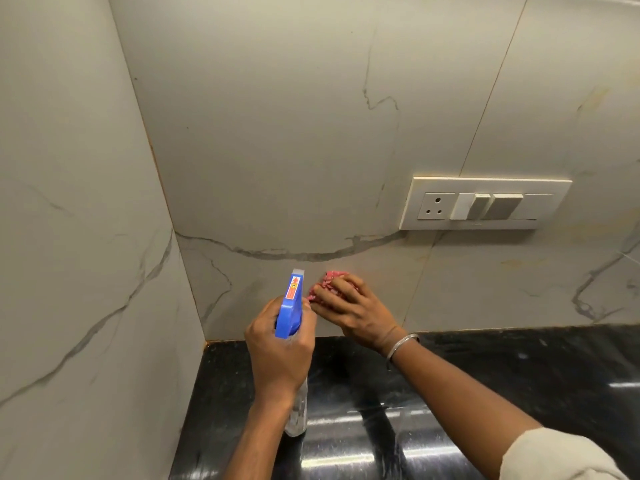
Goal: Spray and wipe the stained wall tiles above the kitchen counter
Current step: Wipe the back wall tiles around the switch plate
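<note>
In the tiled corner above the glossy black worktop (485,375), I see the left hand (277,351) gripping a spray bottle (291,303) by its neck. The fingers are curled round it and the blue head points at the grey-veined wall tiles (277,168). Just beside it, the right hand (353,306) presses a bunched pink cloth (323,284) against the lowest tile, fingers bent over it. A white switch plate (485,204) sits higher on the wall to the right.
</note>
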